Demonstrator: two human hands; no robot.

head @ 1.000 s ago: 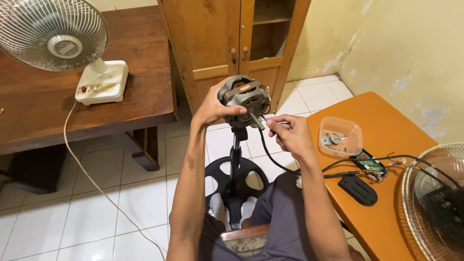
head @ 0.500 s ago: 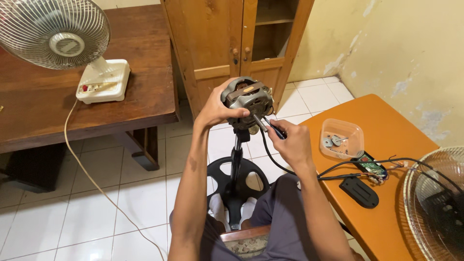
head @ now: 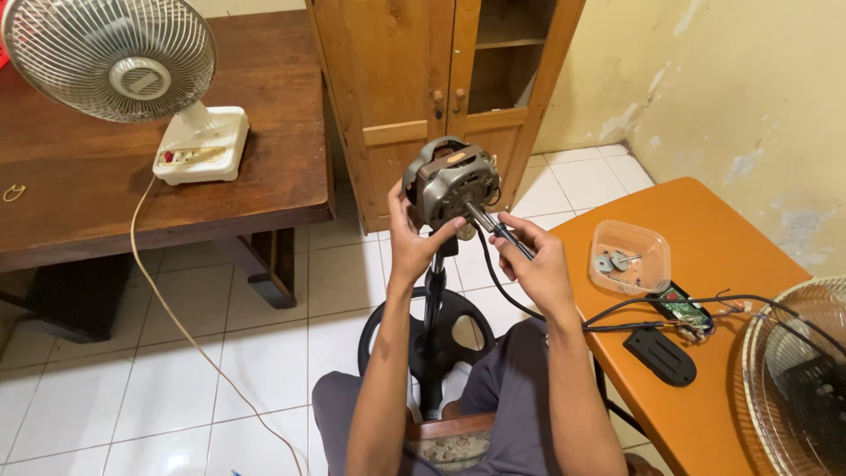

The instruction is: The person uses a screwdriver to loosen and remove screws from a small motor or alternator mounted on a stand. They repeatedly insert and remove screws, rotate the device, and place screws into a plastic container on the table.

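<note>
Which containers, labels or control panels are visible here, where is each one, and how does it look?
Plastic tub: on the orange table, clear, square, holding small metal parts.
Control panel: on the white desk fan's base, pale strip with small buttons, one red.
No screens or signs.

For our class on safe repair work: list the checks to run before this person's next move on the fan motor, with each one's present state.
1. Left hand steadies fan motor: ok.
2. Right hand grips the tool at the shaft: ok.
3. Motor seated on black stand: ok.
4. Loose parts kept in clear tray: ok.
5. Black cable unplugged: cannot tell.
</note>
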